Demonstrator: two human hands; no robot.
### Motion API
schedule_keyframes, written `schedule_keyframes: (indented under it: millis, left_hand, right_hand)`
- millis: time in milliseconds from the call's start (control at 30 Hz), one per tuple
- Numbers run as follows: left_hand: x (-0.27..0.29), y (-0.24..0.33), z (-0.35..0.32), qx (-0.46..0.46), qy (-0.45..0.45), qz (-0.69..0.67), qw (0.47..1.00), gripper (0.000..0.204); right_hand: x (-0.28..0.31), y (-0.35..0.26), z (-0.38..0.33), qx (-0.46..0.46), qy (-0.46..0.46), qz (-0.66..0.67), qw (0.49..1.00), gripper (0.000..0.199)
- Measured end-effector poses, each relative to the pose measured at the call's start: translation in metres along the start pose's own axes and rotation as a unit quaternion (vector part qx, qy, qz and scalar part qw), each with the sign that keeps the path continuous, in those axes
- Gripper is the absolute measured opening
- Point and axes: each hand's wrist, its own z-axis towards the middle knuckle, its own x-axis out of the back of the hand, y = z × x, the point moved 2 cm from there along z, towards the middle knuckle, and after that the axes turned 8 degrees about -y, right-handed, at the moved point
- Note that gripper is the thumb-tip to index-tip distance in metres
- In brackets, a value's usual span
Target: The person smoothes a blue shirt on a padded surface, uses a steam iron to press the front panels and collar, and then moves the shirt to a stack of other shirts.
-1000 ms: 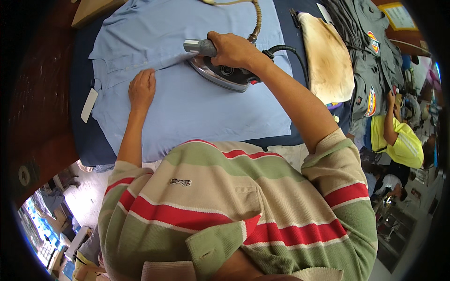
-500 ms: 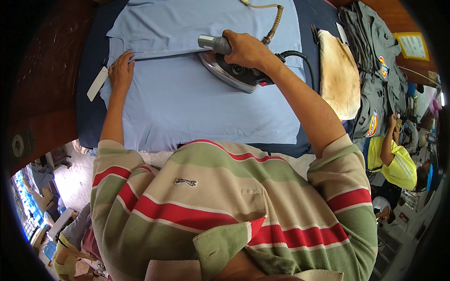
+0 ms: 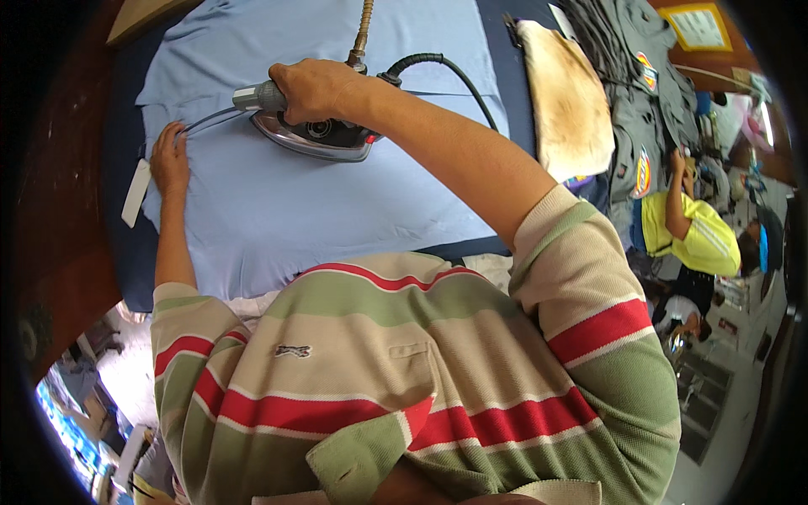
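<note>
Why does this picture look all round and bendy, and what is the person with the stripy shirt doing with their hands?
The camera sits on the person's head and looks down, so you see their own striped shirt and arms. Its wide lens bends straight edges. The right hand grips the handle of an iron, which rests on a light blue cloth spread over a dark blue padded table. The left hand presses flat on the cloth near its edge, by a white tag. A grey garment lies further right. Another person in a yellow top is nearby.
</note>
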Motion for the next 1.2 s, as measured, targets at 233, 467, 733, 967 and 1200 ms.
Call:
schedule_keyframes:
  millis: [233, 467, 733, 967, 1200]
  left_hand:
    - [-0.001, 0.0, 0.003, -0.005, -0.011, 0.007, 1.0, 0.022]
    - [-0.01, -0.013, 0.006, -0.021, -0.019, 0.05, 0.998, 0.024]
    - [0.018, 0.112, -0.016, -0.085, 0.046, 0.09, 0.991, 0.053]
    - [-0.004, 0.36, -0.132, -0.447, -0.279, -0.194, 0.827, 0.043]
    - [-0.026, 0.37, -0.16, -0.494, -0.3, -0.111, 0.809, 0.042]
  right_hand:
    - [0.013, 0.128, -0.099, -0.093, 0.079, -0.019, 0.992, 0.049]
    - [0.018, 0.208, -0.203, -0.219, 0.117, 0.087, 0.965, 0.053]
    - [0.0, 0.176, -0.166, -0.207, 0.167, 0.039, 0.963, 0.046]
    - [-0.02, 0.163, -0.196, -0.246, 0.18, 0.049, 0.951, 0.049]
    - [-0.03, 0.174, -0.246, -0.301, 0.198, 0.088, 0.928, 0.045]
